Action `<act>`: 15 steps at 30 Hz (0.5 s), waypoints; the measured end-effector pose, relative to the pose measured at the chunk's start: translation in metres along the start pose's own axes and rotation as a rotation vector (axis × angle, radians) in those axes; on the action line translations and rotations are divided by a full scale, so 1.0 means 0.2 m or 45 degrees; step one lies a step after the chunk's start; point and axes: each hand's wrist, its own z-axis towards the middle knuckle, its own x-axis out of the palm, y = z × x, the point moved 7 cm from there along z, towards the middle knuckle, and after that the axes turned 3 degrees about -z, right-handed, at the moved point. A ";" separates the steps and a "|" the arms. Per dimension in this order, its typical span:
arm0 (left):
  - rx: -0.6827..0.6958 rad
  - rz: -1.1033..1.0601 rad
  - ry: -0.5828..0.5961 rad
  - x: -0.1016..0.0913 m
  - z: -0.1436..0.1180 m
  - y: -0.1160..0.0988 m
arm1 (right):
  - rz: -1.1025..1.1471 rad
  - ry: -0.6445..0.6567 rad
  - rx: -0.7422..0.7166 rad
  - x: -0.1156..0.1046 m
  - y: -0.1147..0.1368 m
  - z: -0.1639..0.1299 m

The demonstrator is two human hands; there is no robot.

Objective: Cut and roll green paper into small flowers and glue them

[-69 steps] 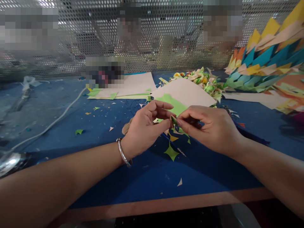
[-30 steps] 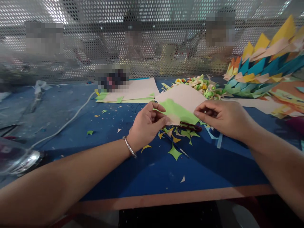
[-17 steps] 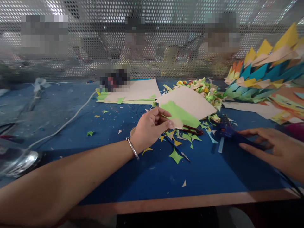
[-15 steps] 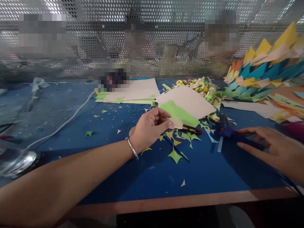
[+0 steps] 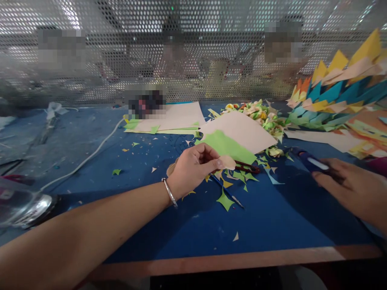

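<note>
My left hand (image 5: pixel 196 171), with a silver bangle on its wrist, pinches a small rounded piece of cream paper (image 5: pixel 228 162) above the middle of the table. At the right, my right hand (image 5: pixel 352 183) is closed around a dark blue glue gun (image 5: pixel 307 160), somewhat blurred, its front pointing left. Just beyond the left fingertips lie dark red scissors (image 5: pixel 248 167) and a blue pen-like stick (image 5: pixel 232 194) among green and yellow paper scraps (image 5: pixel 225 200). A cream sheet (image 5: pixel 238 129) rests partly over a green sheet (image 5: pixel 231 147) behind them.
A heap of curled paper pieces (image 5: pixel 260 114) lies at the back. Layered pointed paper work (image 5: pixel 338 94) rises at the right. More sheets (image 5: pixel 181 114) lie back left. A white cord (image 5: pixel 102 145) crosses the left side near a clear container (image 5: pixel 24 205). Perforated metal mesh (image 5: pixel 205 52) closes the back.
The glue gun has turned in my right hand's grip, showing its side with a pale streak. My left hand keeps the cream piece pinched, and the whole view has shifted slightly.
</note>
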 end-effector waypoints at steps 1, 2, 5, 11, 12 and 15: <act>-0.013 -0.017 0.008 0.00 0.00 0.01 | 0.009 0.022 0.055 0.00 -0.02 0.00; -0.023 -0.036 0.015 0.01 0.00 0.01 | 0.016 0.061 0.111 0.01 -0.04 0.01; -0.039 -0.085 0.027 0.01 -0.01 0.01 | -0.021 0.119 0.174 0.00 -0.05 0.03; -0.085 -0.133 0.043 0.02 -0.01 0.01 | -0.077 0.076 0.178 -0.01 -0.05 0.05; -0.092 -0.130 0.051 0.02 -0.01 0.01 | -0.064 0.064 0.201 -0.02 -0.05 0.03; -0.114 -0.118 0.053 0.03 -0.02 0.01 | 0.024 0.008 0.324 -0.07 -0.02 -0.05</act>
